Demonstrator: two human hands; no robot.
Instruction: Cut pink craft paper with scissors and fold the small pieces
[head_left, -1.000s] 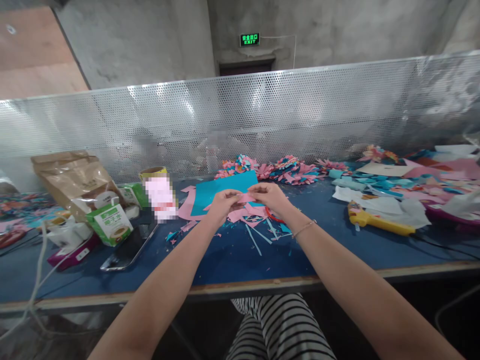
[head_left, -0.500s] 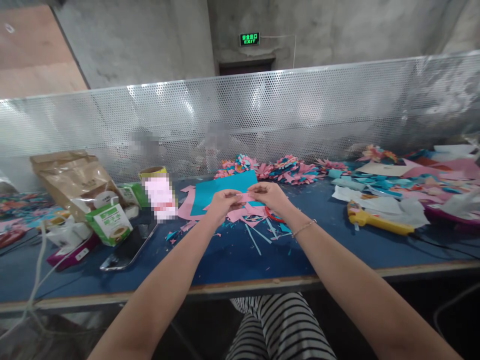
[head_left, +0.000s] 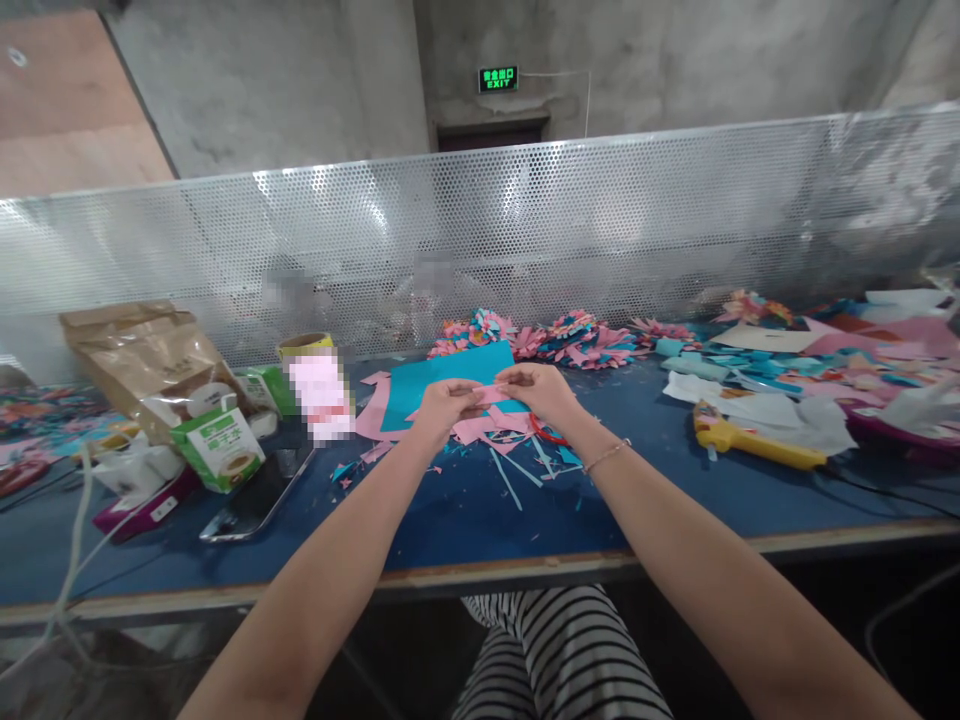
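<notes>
My left hand point(head_left: 444, 406) and my right hand point(head_left: 538, 391) meet over the middle of the blue table point(head_left: 465, 515). Between their fingertips they pinch a small pink paper piece point(head_left: 489, 396). Right behind it lies a blue paper sheet point(head_left: 442, 382) on pink sheets. Pink scraps point(head_left: 495, 428) and thin blue strips point(head_left: 510, 478) lie under the hands. A red scissors handle point(head_left: 546, 434) shows below my right wrist.
Paper flowers point(head_left: 570, 338) line the perforated metal screen point(head_left: 480, 240). A yellow glue gun point(head_left: 750, 444) and paper cuttings sit at right. At left are a brown bag point(head_left: 142, 360), green cartons point(head_left: 219, 446), a phone point(head_left: 259, 492) and a white cable point(head_left: 71, 560).
</notes>
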